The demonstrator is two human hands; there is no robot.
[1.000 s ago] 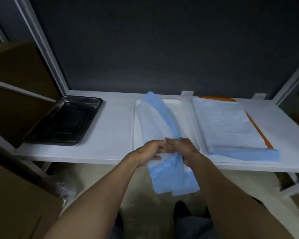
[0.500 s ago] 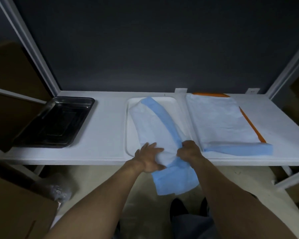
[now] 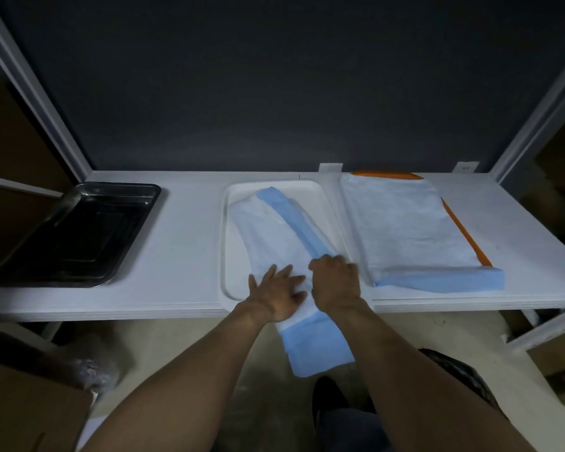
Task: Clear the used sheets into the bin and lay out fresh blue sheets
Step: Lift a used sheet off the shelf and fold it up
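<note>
Centrally, my left hand (image 3: 279, 290) presses flat, fingers spread, on the sheet (image 3: 274, 236) in the white tray (image 3: 320, 203); my right hand (image 3: 335, 278) fingers curl closed, gripping its blue fold; the near end overhangs the surface (image 3: 183, 243).

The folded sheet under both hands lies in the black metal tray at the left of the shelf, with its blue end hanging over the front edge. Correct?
Not quite. In the head view the folded sheet lies in the white tray at the middle of the shelf; the black metal tray at the left holds nothing. The left hand and right hand do rest on it, and its blue end hangs over the front edge.
</note>
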